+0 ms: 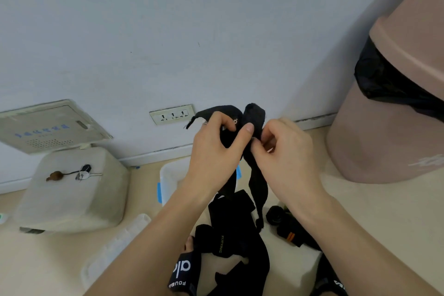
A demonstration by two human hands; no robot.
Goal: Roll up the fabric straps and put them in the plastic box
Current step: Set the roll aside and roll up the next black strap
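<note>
A long black fabric strap (255, 116) is lifted in front of the wall. My left hand (213, 149) grips its upper part, thumb pressed across it. My right hand (283, 151) pinches the strap just to the right, fingers curled. Two loose tails (258, 190) hang down from between the hands. Below lies a pile of more black straps (230, 243) with white lettering. A rolled black strap (275, 215) lies to the pile's right. The clear plastic box (168, 180) with blue latches stands on the floor, mostly hidden behind my left forearm.
A pink bin (394, 108) with a black liner stands at the right. At the left a white block (72, 190) carries keys (84, 174). A translucent lid (115, 247) lies on the floor beside my left arm. A wall socket (171, 114) sits low on the wall.
</note>
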